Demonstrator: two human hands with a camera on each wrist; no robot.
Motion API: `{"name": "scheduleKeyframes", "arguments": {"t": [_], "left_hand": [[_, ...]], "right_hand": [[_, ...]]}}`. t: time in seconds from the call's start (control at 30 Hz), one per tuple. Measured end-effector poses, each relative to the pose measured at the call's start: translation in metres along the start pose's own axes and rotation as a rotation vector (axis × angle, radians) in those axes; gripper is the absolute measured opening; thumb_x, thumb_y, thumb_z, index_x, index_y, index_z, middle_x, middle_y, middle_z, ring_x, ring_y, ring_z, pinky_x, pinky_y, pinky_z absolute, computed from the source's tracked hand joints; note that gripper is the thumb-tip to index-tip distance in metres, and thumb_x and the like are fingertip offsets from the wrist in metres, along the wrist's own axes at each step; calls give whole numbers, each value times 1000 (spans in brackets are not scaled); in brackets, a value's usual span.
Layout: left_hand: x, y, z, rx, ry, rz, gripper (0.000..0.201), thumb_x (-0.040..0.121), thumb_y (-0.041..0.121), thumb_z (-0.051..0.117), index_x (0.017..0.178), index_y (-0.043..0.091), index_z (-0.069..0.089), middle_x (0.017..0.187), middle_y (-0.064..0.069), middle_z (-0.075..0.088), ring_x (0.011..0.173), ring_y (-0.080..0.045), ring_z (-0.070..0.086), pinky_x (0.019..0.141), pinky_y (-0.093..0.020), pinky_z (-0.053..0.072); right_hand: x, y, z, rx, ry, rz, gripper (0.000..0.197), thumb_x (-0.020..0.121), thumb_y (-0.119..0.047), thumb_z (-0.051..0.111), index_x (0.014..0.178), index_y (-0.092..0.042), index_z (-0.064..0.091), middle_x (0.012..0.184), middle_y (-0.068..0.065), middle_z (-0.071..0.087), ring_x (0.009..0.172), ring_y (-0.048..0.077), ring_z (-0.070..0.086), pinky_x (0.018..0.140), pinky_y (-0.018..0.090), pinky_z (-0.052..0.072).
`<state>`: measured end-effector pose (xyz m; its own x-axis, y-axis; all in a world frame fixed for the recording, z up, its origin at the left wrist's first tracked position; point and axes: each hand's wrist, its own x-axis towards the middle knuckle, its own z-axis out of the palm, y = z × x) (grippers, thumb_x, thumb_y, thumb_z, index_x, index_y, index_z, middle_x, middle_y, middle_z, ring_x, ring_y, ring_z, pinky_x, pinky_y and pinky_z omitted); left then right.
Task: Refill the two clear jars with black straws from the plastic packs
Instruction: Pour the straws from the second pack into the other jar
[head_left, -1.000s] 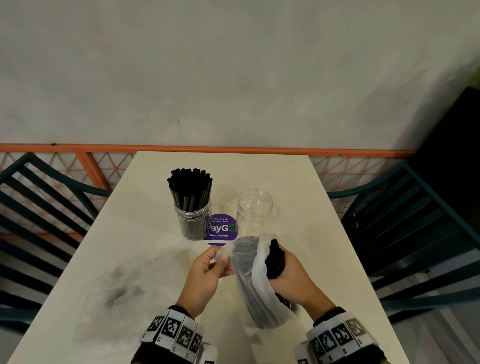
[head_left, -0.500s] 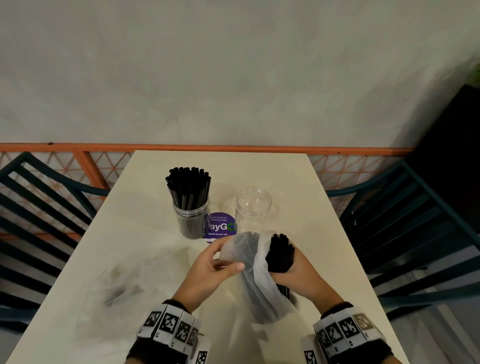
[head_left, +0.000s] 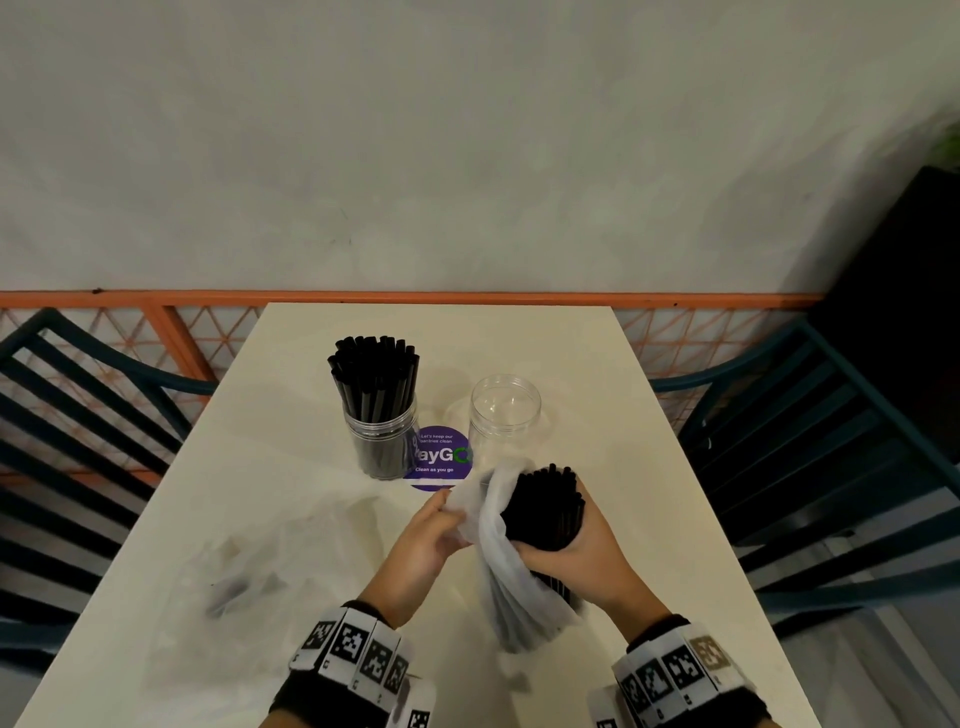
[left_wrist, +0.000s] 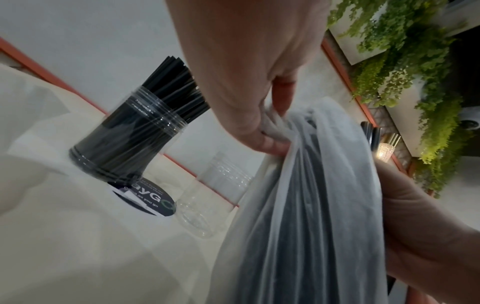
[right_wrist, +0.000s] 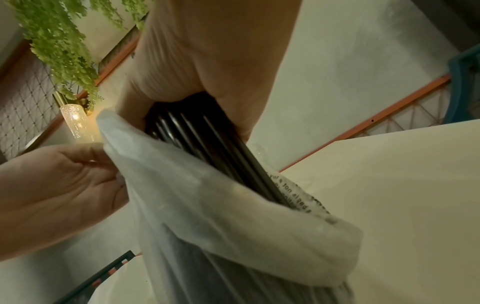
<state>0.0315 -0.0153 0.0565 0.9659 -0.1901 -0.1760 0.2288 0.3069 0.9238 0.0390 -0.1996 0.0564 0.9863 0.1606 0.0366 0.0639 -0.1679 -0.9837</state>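
Note:
Two clear jars stand mid-table: the left jar (head_left: 383, 431) is packed with black straws, the right jar (head_left: 503, 421) is empty. Just in front of the empty jar, my right hand (head_left: 576, 551) grips a bundle of black straws (head_left: 548, 506) that sticks up out of a translucent plastic pack (head_left: 511, 587). My left hand (head_left: 436, 530) pinches the bunched upper edge of the pack (left_wrist: 280, 125) beside the bundle. In the right wrist view the straws (right_wrist: 207, 148) run from my fist down into the pack (right_wrist: 233, 226).
An emptied, crumpled plastic pack (head_left: 244, 571) lies on the cream table (head_left: 649, 467) at the left front. A purple round sticker (head_left: 439, 457) sits between the jars. Dark teal chairs (head_left: 831, 467) flank the table, and an orange railing (head_left: 415, 297) runs behind it.
The straw bundle has risen further out of the pack in my right hand. My left hand has shifted its pinch on the pack's edge and drawn the plastic down and leftward.

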Motion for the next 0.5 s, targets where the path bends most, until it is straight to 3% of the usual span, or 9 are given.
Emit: {"name": "scheduleKeyframes", "arguments": {"t": [0.13, 0.23, 0.33, 0.4, 0.5], "left_hand": [[-3, -4, 0, 167, 23, 98, 33, 84, 33, 58, 110, 14, 58, 106, -6, 68, 98, -14, 63, 86, -27, 51], [1, -5, -4, 172, 97, 138, 28, 84, 29, 60, 103, 9, 63, 102, -13, 69, 93, -17, 63, 84, -29, 50], [2, -1, -2, 82, 100, 72, 18, 91, 15, 46, 95, 6, 62, 81, 0, 72, 79, -11, 65, 70, -20, 53], [2, -1, -1, 49, 143, 24, 21, 94, 7, 39, 89, 6, 60, 69, 4, 69, 70, -12, 62, 63, -21, 52], [4, 1, 0, 22, 197, -13, 20, 94, 6, 37, 94, 4, 57, 83, -10, 65, 81, -23, 59, 71, -32, 49]], "right_hand": [[-2, 1, 1, -13, 7, -13, 52, 63, -7, 82, 103, -25, 54, 99, -17, 66, 98, 6, 63, 82, 17, 50], [-4, 2, 1, -27, 0, -12, 54, 61, -9, 84, 103, -25, 55, 100, -15, 66, 99, 6, 63, 82, 18, 50], [-7, 2, 2, -59, 2, -7, 59, 59, -11, 86, 103, -30, 53, 96, -13, 67, 100, -1, 61, 80, 10, 48], [-10, 1, 5, -89, -9, -5, 61, 59, -13, 86, 104, -34, 51, 100, -14, 65, 100, -7, 59, 78, 6, 46], [-13, -1, 6, -118, -46, 7, 60, 61, -15, 86, 103, -37, 49, 103, -18, 62, 100, -15, 55, 76, 2, 44]]}}
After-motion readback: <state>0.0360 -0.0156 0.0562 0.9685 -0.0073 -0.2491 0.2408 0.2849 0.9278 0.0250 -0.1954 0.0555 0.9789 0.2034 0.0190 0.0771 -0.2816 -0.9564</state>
